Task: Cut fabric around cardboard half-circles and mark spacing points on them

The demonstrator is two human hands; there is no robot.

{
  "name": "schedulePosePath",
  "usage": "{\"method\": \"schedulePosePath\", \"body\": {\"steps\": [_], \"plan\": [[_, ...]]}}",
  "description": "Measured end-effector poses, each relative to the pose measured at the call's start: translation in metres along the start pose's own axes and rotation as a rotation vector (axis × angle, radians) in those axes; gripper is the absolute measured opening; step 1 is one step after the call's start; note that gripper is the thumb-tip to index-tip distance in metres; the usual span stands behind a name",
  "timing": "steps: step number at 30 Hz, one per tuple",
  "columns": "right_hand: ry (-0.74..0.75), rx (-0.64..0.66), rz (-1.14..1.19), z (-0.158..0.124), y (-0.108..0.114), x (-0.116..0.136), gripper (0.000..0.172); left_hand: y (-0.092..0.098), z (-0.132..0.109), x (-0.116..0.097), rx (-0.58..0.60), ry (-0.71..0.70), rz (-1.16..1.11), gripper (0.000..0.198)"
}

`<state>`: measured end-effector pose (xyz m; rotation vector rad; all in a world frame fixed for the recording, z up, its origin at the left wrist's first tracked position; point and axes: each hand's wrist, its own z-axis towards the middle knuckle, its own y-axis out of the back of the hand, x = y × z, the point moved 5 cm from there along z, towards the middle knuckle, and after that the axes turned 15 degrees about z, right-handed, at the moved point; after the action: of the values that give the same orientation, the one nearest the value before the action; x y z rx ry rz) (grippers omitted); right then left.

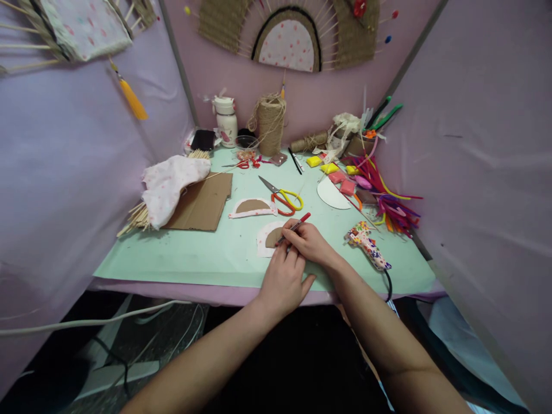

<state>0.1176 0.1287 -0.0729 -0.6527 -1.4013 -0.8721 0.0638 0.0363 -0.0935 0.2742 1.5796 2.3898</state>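
My right hand [311, 241] is closed around a red-capped pen [301, 221], its lower end over a small cardboard half-circle [272, 237]. That half-circle lies on a piece of white spotted fabric [261, 248], and my hands hide its right part. My left hand [284, 274] rests with fingers stretched out on the near edge of these pieces, close to the pen's lower end. Just beyond lies another cardboard half-circle [252, 206] with spotted fabric along its edges. Scissors [282, 194] with yellow and orange handles lie open-bladed behind it.
At left, spotted cloth [172, 184] covers sticks beside a cardboard sheet [202, 201]. A patterned glue gun [368, 246] lies at right, near a white half-circle [333, 192] and colourful pipe cleaners [394, 210]. Twine [271, 126] and a bottle [226, 122] stand at the back.
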Motion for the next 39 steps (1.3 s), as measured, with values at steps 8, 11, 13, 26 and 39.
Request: {"method": "schedulePosePath", "body": {"steps": [8, 11, 13, 26, 39], "plan": [[0.266, -0.367, 0.147, -0.019, 0.04, 0.014, 0.025, 0.004, -0.004, 0.001, -0.068, -0.018, -0.013, 0.049], [0.224, -0.415, 0.129, -0.031, 0.049, 0.005, 0.03, 0.006, -0.007, 0.001, -0.093, -0.065, -0.03, 0.036], [0.195, -0.448, 0.106, -0.037, 0.051, -0.001, 0.03, 0.009, -0.009, 0.002, -0.114, -0.082, -0.034, 0.029], [0.189, -0.438, 0.104, -0.038, 0.05, -0.014, 0.028, 0.015, -0.008, 0.002, -0.147, -0.086, -0.005, 0.029], [0.268, -0.474, 0.032, -0.039, 0.052, -0.01, 0.029, 0.034, -0.014, 0.006, -0.303, -0.209, -0.226, 0.022]]}}
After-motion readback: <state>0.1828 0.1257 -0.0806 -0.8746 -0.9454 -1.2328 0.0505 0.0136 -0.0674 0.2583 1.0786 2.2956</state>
